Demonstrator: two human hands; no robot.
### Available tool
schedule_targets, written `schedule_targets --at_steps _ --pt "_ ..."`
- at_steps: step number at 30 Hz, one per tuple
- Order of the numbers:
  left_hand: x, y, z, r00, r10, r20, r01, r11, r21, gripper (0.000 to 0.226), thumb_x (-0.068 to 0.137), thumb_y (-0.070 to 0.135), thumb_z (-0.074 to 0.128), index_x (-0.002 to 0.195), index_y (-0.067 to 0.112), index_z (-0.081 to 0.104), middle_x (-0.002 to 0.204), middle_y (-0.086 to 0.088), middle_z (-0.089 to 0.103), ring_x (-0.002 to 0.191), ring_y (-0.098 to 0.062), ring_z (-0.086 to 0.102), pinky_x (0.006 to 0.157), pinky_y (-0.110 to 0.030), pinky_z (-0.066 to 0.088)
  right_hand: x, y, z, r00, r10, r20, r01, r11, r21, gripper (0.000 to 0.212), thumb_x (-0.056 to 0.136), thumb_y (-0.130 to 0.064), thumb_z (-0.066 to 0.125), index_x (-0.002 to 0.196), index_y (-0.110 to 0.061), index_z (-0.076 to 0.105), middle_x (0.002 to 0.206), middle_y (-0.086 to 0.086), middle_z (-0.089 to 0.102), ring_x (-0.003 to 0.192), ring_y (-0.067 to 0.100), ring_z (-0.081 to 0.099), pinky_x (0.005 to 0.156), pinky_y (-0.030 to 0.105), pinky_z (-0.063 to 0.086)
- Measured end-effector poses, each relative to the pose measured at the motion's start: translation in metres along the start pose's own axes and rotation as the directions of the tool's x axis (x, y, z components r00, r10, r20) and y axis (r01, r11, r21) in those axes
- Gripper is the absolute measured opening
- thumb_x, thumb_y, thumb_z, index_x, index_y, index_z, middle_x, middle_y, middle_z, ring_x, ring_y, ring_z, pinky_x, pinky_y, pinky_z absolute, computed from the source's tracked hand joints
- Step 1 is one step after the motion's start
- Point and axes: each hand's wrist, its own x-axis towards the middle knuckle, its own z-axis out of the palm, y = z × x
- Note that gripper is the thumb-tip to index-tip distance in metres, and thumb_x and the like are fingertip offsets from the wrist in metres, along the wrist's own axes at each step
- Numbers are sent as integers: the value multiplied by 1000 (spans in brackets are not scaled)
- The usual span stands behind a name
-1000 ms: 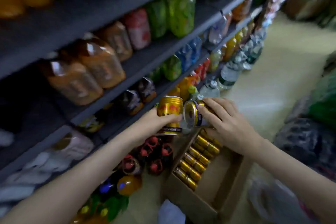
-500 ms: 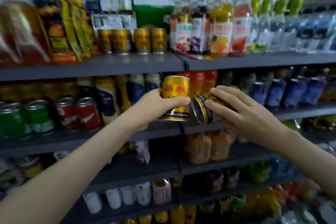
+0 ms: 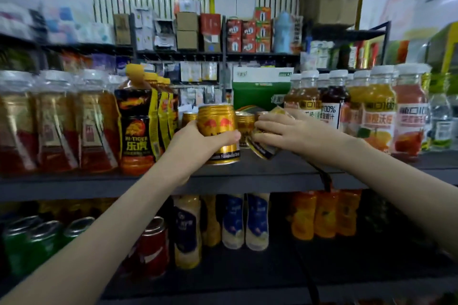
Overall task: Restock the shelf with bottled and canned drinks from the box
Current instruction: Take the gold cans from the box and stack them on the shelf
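Observation:
My left hand (image 3: 198, 142) grips an upright gold energy-drink can (image 3: 218, 131), held just above the front of the dark top shelf (image 3: 272, 171). My right hand (image 3: 295, 131) holds a second gold can (image 3: 262, 147) tilted on its side, its base facing me. Both cans sit in front of a short row of matching gold cans (image 3: 244, 122) standing at the back of that shelf. The box is out of view.
Black-and-yellow tiger drink bottles (image 3: 135, 119) and amber tea bottles (image 3: 57, 121) stand left of the gap. Juice bottles with white caps (image 3: 371, 109) stand right. A green-and-white carton (image 3: 260, 89) sits behind. Lower shelf holds milk-drink bottles (image 3: 233, 220), red cans (image 3: 153, 245) and green cans (image 3: 32, 242).
The view swung up from the box on the floor to the upper shelves. Both hands rose with their cans and now reach the top shelf beside the gold cans.

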Motion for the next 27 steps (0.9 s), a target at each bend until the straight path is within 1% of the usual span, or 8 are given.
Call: schedule_targets --at_steps 5,10,12,14,16,18,20,27 --pt "15 -15 3 990 -97 -104 104 993 62 99 43 74 76 123 21 51 112 1 62 99 -19 60 88 -40 52 27 18 26 970 -241 41 242 970 -14 61 69 10 49 126 -13 52 129 7 58 125 25 50 82 50 52" --pt "20 -27 1 985 -108 -132 119 990 77 86 56 65 80 124 22 50 113 3 61 100 -16 58 87 -35 51 38 24 40 963 -261 67 262 965 -12 75 73 3 63 140 -22 42 152 2 35 143 26 25 107 54 35" --pt "20 -27 -1 986 -81 -142 94 992 88 83 58 62 81 124 23 50 113 5 61 98 -13 58 81 -29 49 36 24 41 966 -168 195 149 983 109 91 79 2 56 151 -35 12 160 -3 -4 146 17 -10 117 53 13" --pt "16 -25 -4 987 -54 -154 71 992 108 79 61 57 81 124 23 48 111 6 60 98 -12 57 79 -27 48 35 24 35 967 13 255 -120 906 406 95 82 -2 54 149 -42 -1 157 -12 -16 141 8 -22 116 46 3" --pt "11 -22 -11 987 -30 -156 53 988 145 80 59 59 81 124 24 49 112 6 61 101 -14 58 89 -34 50 39 26 32 939 219 265 -343 641 686 85 87 -16 59 148 -42 6 158 -5 4 143 11 1 114 44 14" --pt "6 -16 -19 988 -16 -154 41 986 161 80 58 59 81 124 26 50 112 8 61 102 -14 58 92 -36 50 44 31 31 864 311 396 -503 490 712 74 87 -49 59 147 -35 18 150 3 28 132 17 28 107 40 30" --pt "4 -10 -27 989 0 -146 25 985 170 78 59 56 81 123 26 49 110 10 61 101 -12 58 88 -32 49 50 32 32 810 275 517 -581 488 651 83 77 -67 54 145 -28 25 143 2 39 115 13 40 96 32 36" --pt "-12 1 -54 985 60 -163 -18 968 251 75 59 58 79 122 30 49 108 13 61 98 -8 58 80 -24 48 85 37 36 835 194 515 -547 399 736 73 77 -51 71 139 -29 40 138 -5 45 119 13 46 100 30 39"
